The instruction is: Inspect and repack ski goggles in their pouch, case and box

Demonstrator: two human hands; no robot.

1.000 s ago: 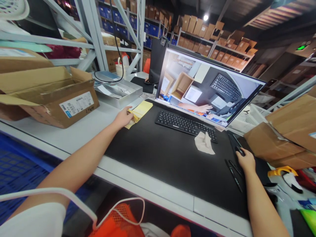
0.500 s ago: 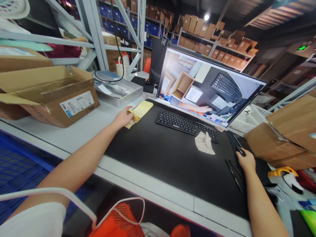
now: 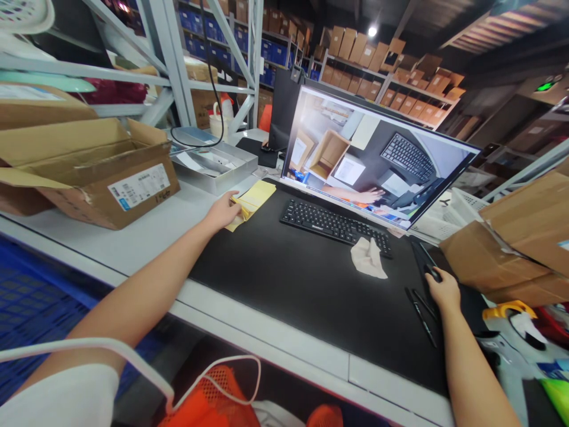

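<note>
My left hand (image 3: 223, 212) is closed on the near left edge of a yellow paper pad (image 3: 258, 197), which lies at the black mat's upper left corner. Over at the right, my right hand (image 3: 443, 289) is wrapped round a black mouse (image 3: 433, 273). Two black pens (image 3: 421, 319) lie on the mat (image 3: 288, 284) just left of that hand. A black keyboard (image 3: 331, 224) sits below the monitor (image 3: 377, 157), with a crumpled white tissue (image 3: 368, 258) against its right end. The screen shows an overhead picture of a desk.
An open cardboard box (image 3: 98, 178) and a grey tray (image 3: 217, 169) stand at the left. Cardboard boxes (image 3: 498, 255) and a yellow tape dispenser (image 3: 509, 309) are at the right. A white cable (image 3: 102, 344) crosses the lower left, near my left arm.
Both hands have kept their places. Only the picture on the monitor differs slightly, where the hand in it has shifted a little.
</note>
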